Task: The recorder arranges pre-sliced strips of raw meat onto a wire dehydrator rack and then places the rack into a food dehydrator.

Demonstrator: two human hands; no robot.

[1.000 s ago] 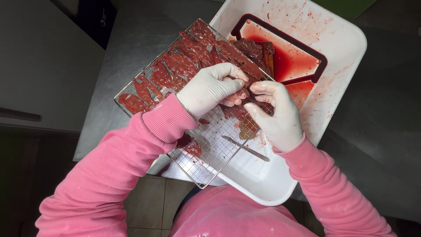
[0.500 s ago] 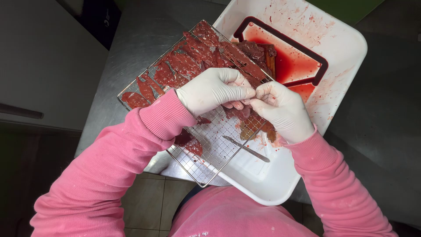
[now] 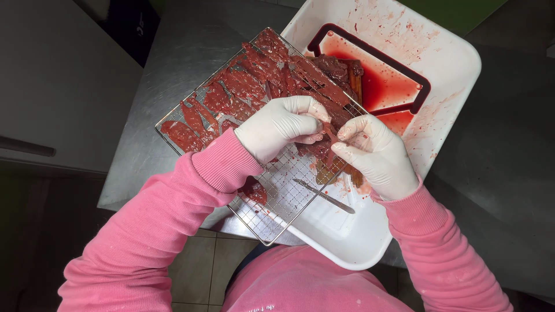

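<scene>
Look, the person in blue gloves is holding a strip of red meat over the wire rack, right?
Not quite: the head view shows white gloves, not blue. The left hand and right hand hold a strip of red meat over the wire rack.

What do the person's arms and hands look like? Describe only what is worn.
Both arms wear long pink sweatshirt sleeves with ribbed cuffs. The left hand and right hand each wear a thin, whitish disposable glove, lightly smeared with red at the fingertips. No watch or jewellery shows.

A thin, wet red meat strip [image 3: 330, 136] hangs pinched between both gloved hands above the wire rack [image 3: 272, 202].
</scene>
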